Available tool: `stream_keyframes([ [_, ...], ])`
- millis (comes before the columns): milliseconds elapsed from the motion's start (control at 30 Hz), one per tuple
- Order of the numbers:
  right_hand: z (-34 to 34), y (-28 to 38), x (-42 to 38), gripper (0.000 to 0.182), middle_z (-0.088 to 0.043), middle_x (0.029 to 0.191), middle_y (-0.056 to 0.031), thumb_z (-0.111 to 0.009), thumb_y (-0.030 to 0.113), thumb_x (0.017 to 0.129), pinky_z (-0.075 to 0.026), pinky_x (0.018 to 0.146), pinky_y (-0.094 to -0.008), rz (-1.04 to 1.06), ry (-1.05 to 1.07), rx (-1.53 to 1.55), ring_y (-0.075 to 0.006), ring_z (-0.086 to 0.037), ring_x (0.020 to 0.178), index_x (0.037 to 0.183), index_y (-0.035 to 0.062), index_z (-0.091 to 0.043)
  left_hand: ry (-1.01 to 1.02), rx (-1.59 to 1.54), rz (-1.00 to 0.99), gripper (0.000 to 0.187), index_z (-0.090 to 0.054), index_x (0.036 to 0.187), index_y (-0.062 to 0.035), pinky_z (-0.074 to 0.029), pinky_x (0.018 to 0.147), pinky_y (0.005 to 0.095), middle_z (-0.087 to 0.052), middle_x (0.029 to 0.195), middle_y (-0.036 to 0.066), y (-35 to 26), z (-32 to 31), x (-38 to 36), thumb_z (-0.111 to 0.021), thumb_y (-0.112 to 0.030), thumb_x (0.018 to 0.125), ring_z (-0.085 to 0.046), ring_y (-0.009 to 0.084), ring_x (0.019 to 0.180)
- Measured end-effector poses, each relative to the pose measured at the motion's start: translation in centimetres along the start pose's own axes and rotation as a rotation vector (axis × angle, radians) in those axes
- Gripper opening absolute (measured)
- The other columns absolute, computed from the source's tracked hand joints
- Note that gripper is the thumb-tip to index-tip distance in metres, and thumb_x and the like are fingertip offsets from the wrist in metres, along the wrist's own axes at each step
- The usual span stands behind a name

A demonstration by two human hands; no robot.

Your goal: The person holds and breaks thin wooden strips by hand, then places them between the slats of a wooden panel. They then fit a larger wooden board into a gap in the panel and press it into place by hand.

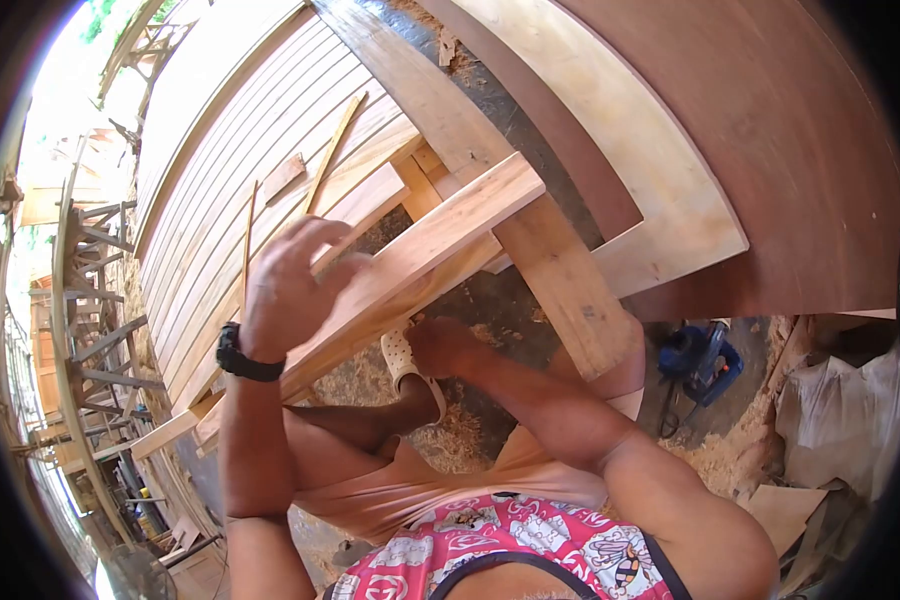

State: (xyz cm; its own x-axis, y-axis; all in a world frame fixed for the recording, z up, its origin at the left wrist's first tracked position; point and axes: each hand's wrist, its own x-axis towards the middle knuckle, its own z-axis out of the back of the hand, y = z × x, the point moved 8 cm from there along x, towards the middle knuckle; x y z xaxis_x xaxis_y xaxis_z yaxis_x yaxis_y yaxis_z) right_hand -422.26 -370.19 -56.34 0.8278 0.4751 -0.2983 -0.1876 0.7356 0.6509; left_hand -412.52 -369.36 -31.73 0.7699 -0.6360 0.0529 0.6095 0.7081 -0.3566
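My left hand (295, 285), with a black watch on the wrist, is raised over a long wooden board (420, 240), its fingers apart and nothing between them. That board lies slanted across a slatted wooden panel (260, 130) and a wide plank (560, 280). My right hand (438, 345) is low, beside the board's lower edge and near a pale perforated shoe (398, 355). Its fingers are too dark and blurred to make out. Thin wood strips (335, 145) and a small wood block (285, 180) rest on the slats.
A blue power tool (702, 362) stands on the floor at the right among sawdust. Large brown sheets (770, 130) and a curved pale board (660, 150) fill the upper right. Wooden racks (100, 350) line the left. A plastic-wrapped bundle (840, 420) is at the far right.
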Motion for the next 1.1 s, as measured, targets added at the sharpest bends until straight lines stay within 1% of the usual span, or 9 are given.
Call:
stream_keyframes([
  [133, 0.4, -0.2, -0.1, 0.024, -0.071, 0.097, -0.0170, -0.062, 0.017, 0.079, -0.056, 0.082, -0.0442, -0.018, 0.018, 0.010, -0.0328, -0.070, 0.094, 0.100, 0.0057, -0.068, 0.003, 0.250, 0.036, 0.043, -0.063, 0.111, -0.0031, -0.052, 0.077, 0.0429, -0.064, 0.106, 0.014, 4.4, 0.8, -1.3, -0.079, -0.023, 0.077, -0.066, 0.0335, 0.088],
  [200, 0.4, -0.2, 0.0, 0.026, -0.071, 0.100, -0.0173, -0.061, 0.017, 0.081, -0.055, 0.083, -0.0448, -0.015, 0.004, 0.020, -0.0331, -0.069, 0.097, 0.103, 0.0054, -0.067, 0.190, 0.473, 0.087, 0.052, -0.057, 0.121, -0.0057, -0.053, 0.076, 0.0434, -0.060, 0.116, 0.013, 6.0, -0.6, -2.0, -0.079, -0.022, 0.077, -0.065, 0.0348, 0.089],
  [333, 1.2, -0.1, -0.3, 0.023, -0.072, 0.099, -0.0177, -0.064, 0.014, 0.078, -0.056, 0.082, -0.0434, -0.049, 0.002, 0.032, -0.0331, -0.070, 0.095, 0.096, 0.0039, -0.072, 0.158, 0.604, 0.056, 0.062, -0.051, 0.131, -0.0087, -0.055, 0.074, 0.0422, -0.057, 0.120, 0.012, 8.5, -2.2, -2.4, -0.077, -0.018, 0.075, -0.064, 0.0313, 0.091],
  [400, 1.2, -0.2, -0.4, 0.023, -0.071, 0.101, -0.0183, -0.063, 0.015, 0.079, -0.056, 0.083, -0.0439, -0.069, 0.024, 0.052, -0.0334, -0.070, 0.096, 0.098, 0.0041, -0.072, -0.050, 0.676, -0.296, 0.065, -0.048, 0.138, -0.0081, -0.057, 0.071, 0.0382, -0.056, 0.128, 0.012, 6.2, -2.0, -2.5, -0.070, -0.011, 0.077, -0.064, 0.0275, 0.092],
  [533, -0.6, -0.8, 0.2, 0.028, -0.070, 0.100, -0.0183, -0.062, 0.022, 0.083, -0.054, 0.085, -0.0461, -0.061, 0.036, 0.029, -0.0348, -0.068, 0.097, 0.106, 0.0051, -0.066, 0.025, 0.687, -0.335, 0.062, -0.045, 0.142, -0.0023, -0.058, 0.071, 0.0331, -0.048, 0.145, 0.015, 6.3, -2.6, -2.1, -0.055, -0.003, 0.081, -0.065, 0.0243, 0.098],
  [700, 0.8, -1.1, -0.8, 0.033, -0.070, 0.099, -0.0186, -0.064, 0.029, 0.084, -0.053, 0.085, -0.0475, -0.080, 0.049, 0.031, -0.0360, -0.068, 0.096, 0.107, 0.0051, -0.064, -0.058, 0.633, -0.368, 0.061, -0.043, 0.143, -0.0032, -0.059, 0.072, 0.0342, -0.055, 0.137, 0.016, 5.0, -1.8, -1.9, -0.054, -0.006, 0.083, -0.066, 0.0243, 0.100],
  [767, 1.1, -1.3, -1.0, 0.033, -0.070, 0.098, -0.0189, -0.064, 0.030, 0.084, -0.053, 0.085, -0.0481, -0.098, 0.050, 0.016, -0.0364, -0.067, 0.096, 0.106, 0.0051, -0.064, -0.096, 0.614, -0.391, 0.065, -0.045, 0.142, -0.0022, -0.058, 0.070, 0.0393, -0.057, 0.134, 0.018, 4.7, -1.6, -1.4, -0.055, 0.003, 0.077, -0.067, 0.0284, 0.094],
  [933, 0.7, -1.9, -1.0, 0.032, -0.069, 0.098, -0.0195, -0.064, 0.031, 0.085, -0.053, 0.085, -0.0496, -0.098, 0.038, -0.017, -0.0373, -0.067, 0.096, 0.105, 0.0054, -0.064, -0.061, 0.536, -0.358, 0.061, -0.046, 0.143, -0.0095, -0.057, 0.072, 0.0392, -0.060, 0.117, 0.015, 4.8, -2.5, -0.6, -0.056, -0.002, 0.083, -0.066, 0.0288, 0.097],
  [1100, 0.9, -1.8, -0.8, 0.033, -0.069, 0.099, -0.0195, -0.063, 0.032, 0.086, -0.052, 0.088, -0.0485, -0.061, 0.061, 0.004, -0.0373, -0.066, 0.098, 0.105, 0.0056, -0.063, -0.123, 0.555, -0.402, 0.067, -0.042, 0.147, -0.0144, -0.056, 0.060, 0.0333, -0.056, 0.103, 0.009, 4.7, -2.0, -0.9, -0.053, 0.001, 0.082, -0.064, 0.0231, 0.087],
])
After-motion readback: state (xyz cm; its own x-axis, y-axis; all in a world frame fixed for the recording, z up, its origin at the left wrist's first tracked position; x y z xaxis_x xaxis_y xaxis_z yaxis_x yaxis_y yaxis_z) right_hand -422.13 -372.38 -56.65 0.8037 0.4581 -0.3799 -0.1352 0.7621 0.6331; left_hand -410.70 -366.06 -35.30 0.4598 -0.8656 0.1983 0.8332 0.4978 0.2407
